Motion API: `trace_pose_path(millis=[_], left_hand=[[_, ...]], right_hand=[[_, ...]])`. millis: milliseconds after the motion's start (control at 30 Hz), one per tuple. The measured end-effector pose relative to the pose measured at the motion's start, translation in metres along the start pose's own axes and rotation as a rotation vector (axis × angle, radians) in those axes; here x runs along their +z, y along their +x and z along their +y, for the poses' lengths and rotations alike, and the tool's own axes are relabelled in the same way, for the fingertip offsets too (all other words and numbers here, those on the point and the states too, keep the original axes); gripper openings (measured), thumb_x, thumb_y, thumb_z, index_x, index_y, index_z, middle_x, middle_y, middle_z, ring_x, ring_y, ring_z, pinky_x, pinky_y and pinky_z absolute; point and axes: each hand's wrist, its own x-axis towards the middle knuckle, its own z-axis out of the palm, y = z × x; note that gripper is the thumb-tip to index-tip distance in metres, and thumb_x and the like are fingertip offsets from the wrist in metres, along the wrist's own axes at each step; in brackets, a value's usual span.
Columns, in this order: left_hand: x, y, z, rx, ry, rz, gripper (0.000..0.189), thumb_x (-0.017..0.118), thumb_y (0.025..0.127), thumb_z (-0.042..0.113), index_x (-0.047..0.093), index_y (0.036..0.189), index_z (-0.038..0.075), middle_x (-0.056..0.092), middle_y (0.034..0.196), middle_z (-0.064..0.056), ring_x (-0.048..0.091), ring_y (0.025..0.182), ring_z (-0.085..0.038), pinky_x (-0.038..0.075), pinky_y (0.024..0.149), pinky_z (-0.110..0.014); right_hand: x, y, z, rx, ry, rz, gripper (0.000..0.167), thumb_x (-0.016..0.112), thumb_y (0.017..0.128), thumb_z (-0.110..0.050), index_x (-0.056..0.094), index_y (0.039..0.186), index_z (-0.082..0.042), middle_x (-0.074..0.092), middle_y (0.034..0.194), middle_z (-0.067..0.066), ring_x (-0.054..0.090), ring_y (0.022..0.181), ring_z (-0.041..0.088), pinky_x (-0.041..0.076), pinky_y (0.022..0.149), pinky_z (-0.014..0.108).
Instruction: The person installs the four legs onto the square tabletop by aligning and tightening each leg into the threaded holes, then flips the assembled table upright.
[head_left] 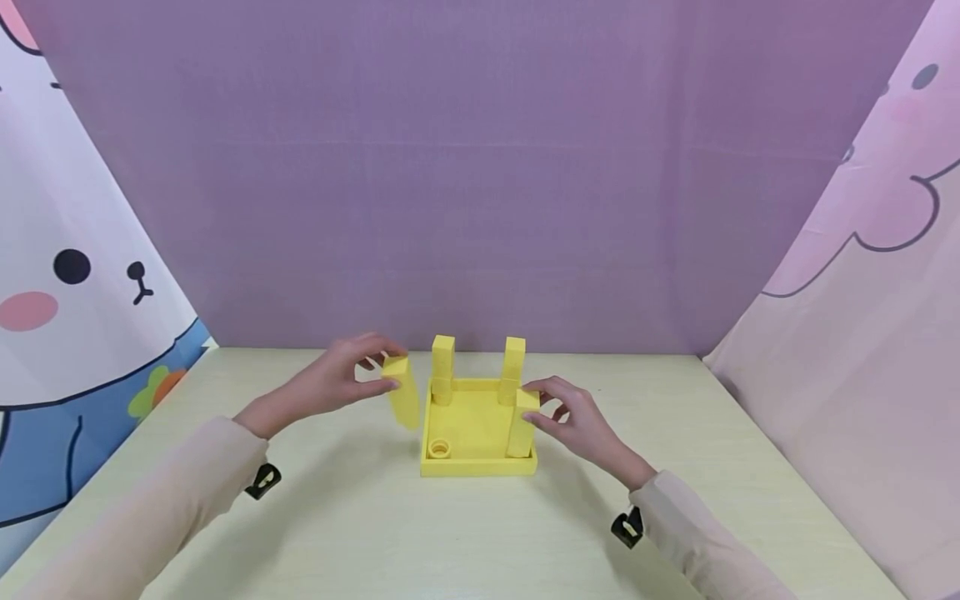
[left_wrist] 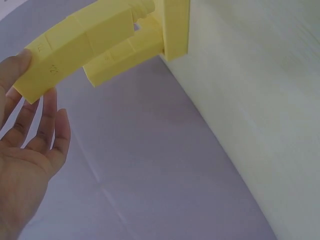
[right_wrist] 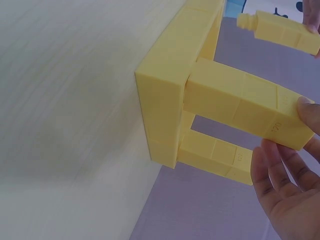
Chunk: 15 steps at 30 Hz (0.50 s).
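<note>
My left hand (head_left: 339,377) pinches the top end of a square yellow leg (head_left: 406,402), held tilted above the table just left of a shallow yellow tray-like base (head_left: 480,467). A threaded tip (right_wrist: 247,21) shows at the leg's lower end. In the base's near left corner is a round socket (head_left: 439,449) with no leg in it. At the near right corner stands another yellow leg (right_wrist: 225,97), its top pinched between the thumb and fingers of my right hand (head_left: 577,421). Number markings show near its upper end.
Two more yellow legs rise from the base's far corners, one at the back left (head_left: 443,367) and one at the back right (head_left: 513,367). Beneath is a pale wooden table (head_left: 360,533). A purple cloth (head_left: 480,183) hangs behind, with cartoon-printed cloths at both sides.
</note>
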Motion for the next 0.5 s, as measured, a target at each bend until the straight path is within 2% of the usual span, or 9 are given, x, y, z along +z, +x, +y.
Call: trace_pose_path(millis=[500], left_hand=[[0.019, 0.006, 0.012, 0.063, -0.054, -0.046, 0.037, 0.072, 0.078, 0.020, 0.060, 0.112, 0.009, 0.061, 0.107, 0.003, 0.057, 0.092, -0.011, 0.051, 0.076, -0.028]], right_hand=[[0.000, -0.001, -0.001, 0.003, 0.007, 0.001, 0.032, 0.069, 0.081, -0.019, 0.062, 0.111, -0.011, 0.064, 0.104, 0.003, 0.058, 0.086, 0.015, 0.050, 0.058, 0.023]])
